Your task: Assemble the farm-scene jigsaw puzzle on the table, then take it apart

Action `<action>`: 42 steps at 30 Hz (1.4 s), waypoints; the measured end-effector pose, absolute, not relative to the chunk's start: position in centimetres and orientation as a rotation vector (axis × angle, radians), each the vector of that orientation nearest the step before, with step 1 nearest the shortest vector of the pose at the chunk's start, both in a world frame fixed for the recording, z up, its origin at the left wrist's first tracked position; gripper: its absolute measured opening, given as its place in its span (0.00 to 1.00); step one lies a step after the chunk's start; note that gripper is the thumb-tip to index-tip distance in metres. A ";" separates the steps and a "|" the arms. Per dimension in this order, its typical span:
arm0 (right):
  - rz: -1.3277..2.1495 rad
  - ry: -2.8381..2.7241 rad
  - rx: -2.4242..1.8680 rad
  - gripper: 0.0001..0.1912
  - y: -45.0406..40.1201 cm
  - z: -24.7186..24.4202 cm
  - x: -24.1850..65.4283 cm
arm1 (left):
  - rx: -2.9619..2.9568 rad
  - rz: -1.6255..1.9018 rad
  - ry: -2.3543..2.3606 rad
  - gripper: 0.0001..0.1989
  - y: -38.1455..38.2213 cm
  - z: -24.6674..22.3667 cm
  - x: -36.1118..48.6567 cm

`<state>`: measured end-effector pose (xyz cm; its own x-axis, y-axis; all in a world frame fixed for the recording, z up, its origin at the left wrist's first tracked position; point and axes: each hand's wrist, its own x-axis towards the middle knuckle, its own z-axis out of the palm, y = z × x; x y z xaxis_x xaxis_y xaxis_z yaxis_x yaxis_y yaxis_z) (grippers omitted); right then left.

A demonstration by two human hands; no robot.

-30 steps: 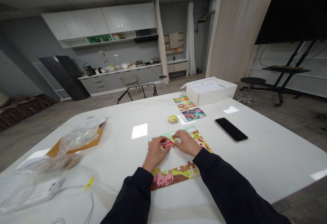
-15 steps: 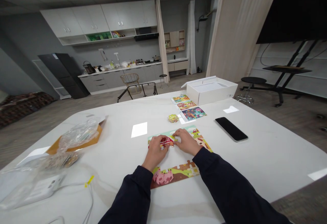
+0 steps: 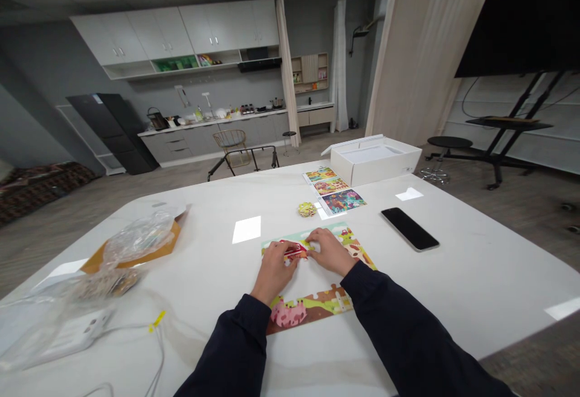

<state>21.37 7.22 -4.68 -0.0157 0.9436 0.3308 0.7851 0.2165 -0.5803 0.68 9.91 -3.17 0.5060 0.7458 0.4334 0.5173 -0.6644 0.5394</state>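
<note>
Now, red barn puzzle piece (image 3: 293,251) sideways, left hand (image 3: 274,273) fingers pinching it, right hand (image 3: 330,252) fingers unclear

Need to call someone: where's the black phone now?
In the head view, the black smartphone lies on the white table, right of the jigsaw puzzle and in front of the white box.

**Changes since the earlier views**

Item 1: red barn puzzle piece (image 3: 292,249). Turned slightly, its left end now reaching farther left and showing more above the fingers.

Item 2: left hand (image 3: 273,273). Shifted slightly left, still on the piece.

Item 3: wall cabinets (image 3: 174,31). Sit slightly higher in the head view, as the view has tilted.
</note>
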 end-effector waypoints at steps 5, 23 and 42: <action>0.324 -1.820 -1.614 0.13 7.3 -4.8 21.4 | 2.440 0.901 1.027 0.11 9.8 -3.2 0.6; 0.343 -1.837 -1.626 0.12 7.2 -4.3 21.4 | 2.496 0.899 1.013 0.09 9.5 -2.8 0.4; 0.264 -1.814 -1.604 0.13 7.1 -4.6 21.1 | 2.499 0.923 0.992 0.10 9.4 -2.8 0.4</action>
<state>21.14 7.05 -4.58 0.0027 0.9339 0.3574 0.7932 0.2157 -0.5695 0.42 9.41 -2.83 0.5559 0.6955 0.4553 0.5040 -0.7175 0.4807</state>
